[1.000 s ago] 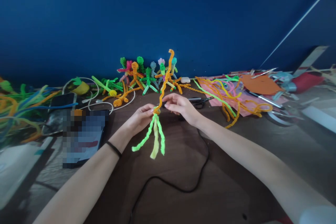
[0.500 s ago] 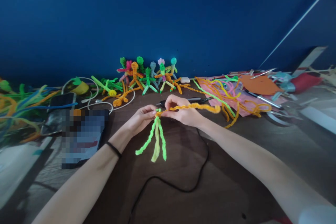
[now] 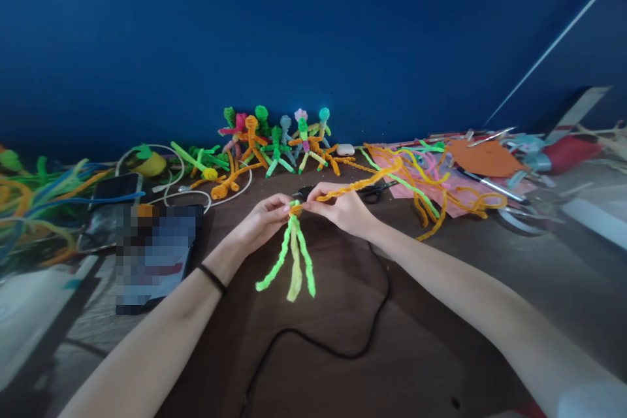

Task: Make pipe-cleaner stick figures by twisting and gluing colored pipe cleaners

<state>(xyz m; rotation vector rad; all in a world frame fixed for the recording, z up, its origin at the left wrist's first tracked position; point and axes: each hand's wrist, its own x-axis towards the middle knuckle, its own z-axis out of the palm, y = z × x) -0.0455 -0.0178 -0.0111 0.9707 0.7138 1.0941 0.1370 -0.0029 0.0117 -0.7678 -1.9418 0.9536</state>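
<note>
Pinched at the top by my left hand (image 3: 264, 220) is a small pipe cleaner figure (image 3: 294, 255), with two bright green strands and a paler yellow-green one hanging down. An orange pipe cleaner (image 3: 367, 183) wraps round its upper end. My right hand (image 3: 343, 210) grips that orange strand close to the wrap, fingers closed. The strand's long twisted tail passes over the back of this hand and sticks out to the right. My fingertips partly hide the top of the figure.
Finished pipe cleaner figures (image 3: 277, 147) stand against the blue wall (image 3: 313, 32). Loose pipe cleaners (image 3: 431, 176) lie over pink paper at right. A tablet-like device (image 3: 161, 255) sits left of my forearm. A black cable (image 3: 337, 356) snakes across the brown table (image 3: 416, 366).
The orange tail has swung upward, its free end now higher. My right hand has turned a little over. The green strands have shifted slightly right.
</note>
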